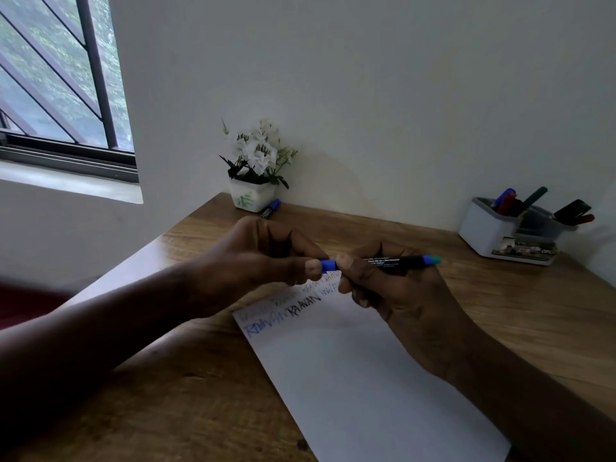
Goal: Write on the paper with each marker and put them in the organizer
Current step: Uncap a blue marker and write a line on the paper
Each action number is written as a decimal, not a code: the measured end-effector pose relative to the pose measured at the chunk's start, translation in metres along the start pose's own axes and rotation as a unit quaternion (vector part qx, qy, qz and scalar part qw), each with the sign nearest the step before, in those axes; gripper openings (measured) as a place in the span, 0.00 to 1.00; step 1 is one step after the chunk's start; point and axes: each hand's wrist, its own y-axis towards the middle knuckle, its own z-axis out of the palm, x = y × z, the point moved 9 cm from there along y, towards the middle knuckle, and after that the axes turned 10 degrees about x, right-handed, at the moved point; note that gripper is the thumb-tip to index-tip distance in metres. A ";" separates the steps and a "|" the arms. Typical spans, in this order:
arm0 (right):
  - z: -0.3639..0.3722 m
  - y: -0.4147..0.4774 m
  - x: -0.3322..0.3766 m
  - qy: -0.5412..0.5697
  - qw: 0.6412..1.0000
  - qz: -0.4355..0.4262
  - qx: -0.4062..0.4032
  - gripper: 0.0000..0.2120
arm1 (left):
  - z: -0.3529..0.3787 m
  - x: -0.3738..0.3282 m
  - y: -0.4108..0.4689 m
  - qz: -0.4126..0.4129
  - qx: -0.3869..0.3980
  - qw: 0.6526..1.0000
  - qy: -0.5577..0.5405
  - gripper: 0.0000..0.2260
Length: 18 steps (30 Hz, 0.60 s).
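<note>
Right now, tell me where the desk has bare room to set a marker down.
Bare wood lies between the paper and the organizer, and along the wall between the flower pot and the organizer. The hands crowd the paper's top; a spare marker lies beside the pot.

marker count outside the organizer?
2: one blue-capped marker held in both hands, one blue-capped marker on the table beside the flower pot. None visibly hidden.
</note>
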 end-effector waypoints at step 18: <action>-0.061 -0.001 0.006 0.095 0.980 0.057 -0.163 0.24 | -0.002 0.013 0.011 -0.146 0.008 0.865 0.481 0.20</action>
